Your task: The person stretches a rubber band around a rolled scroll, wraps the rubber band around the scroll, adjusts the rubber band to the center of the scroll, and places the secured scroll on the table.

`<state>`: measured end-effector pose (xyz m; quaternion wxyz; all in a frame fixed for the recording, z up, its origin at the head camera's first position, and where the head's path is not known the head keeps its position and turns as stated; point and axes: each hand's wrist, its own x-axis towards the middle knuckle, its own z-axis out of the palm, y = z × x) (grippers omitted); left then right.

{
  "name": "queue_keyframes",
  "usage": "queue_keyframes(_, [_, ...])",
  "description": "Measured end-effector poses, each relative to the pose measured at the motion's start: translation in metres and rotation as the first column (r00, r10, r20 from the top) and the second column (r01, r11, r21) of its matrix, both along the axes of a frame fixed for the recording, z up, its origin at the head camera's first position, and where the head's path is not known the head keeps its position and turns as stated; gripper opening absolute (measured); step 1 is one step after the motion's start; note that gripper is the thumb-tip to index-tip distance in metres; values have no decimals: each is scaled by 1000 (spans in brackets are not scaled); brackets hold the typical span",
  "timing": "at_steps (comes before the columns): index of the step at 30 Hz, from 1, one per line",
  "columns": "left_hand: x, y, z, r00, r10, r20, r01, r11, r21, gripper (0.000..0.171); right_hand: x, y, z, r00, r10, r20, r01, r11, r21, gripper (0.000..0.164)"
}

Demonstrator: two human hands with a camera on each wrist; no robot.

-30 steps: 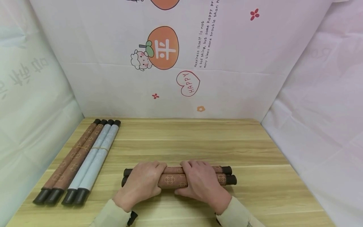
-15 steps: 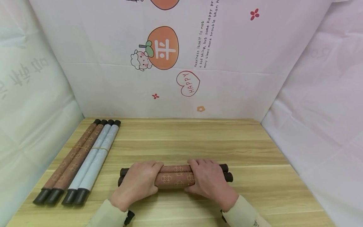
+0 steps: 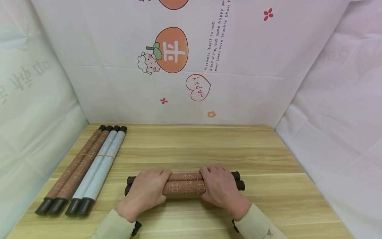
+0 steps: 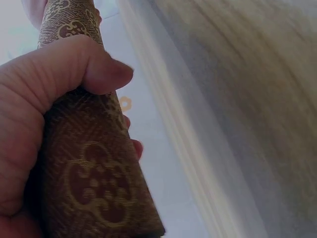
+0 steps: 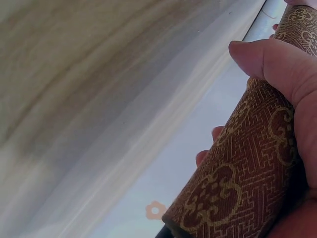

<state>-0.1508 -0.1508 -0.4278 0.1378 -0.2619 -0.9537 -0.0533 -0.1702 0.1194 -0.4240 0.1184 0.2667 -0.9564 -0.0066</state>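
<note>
A pair of brown patterned scrolls (image 3: 184, 188) with dark end caps lies crosswise at the front middle in the head view, one roll behind the other. My left hand (image 3: 146, 189) grips the pair near its left end, and my right hand (image 3: 222, 186) holds it near the right end. A thin band (image 3: 198, 181) crosses the rolls beside my right hand. The left wrist view shows the thumb (image 4: 106, 72) bent over the brown scroll (image 4: 99, 183). In the right wrist view a thumb (image 5: 252, 57) lies over the patterned roll (image 5: 233, 173), with fingertips showing behind it.
At the left of the wooden table (image 3: 226, 146) lie two more brown scrolls (image 3: 79, 166) and two pale blue scrolls (image 3: 101, 166), side by side and slanted, with a thin band across them. White printed cloth (image 3: 119, 96) stands behind the table and along both sides.
The held scrolls have shifted slightly left and back. My right hand has slid toward the right end, uncovering more of the middle and the band. The scrolls at the left stay put.
</note>
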Motion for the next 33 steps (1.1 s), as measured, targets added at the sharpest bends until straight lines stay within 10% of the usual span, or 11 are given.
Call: queue_keyframes(33, [-3,4,-7,985,-15,-171,22,999,39,51,1,-11,3,1000,-23,-7,23,999,32,53])
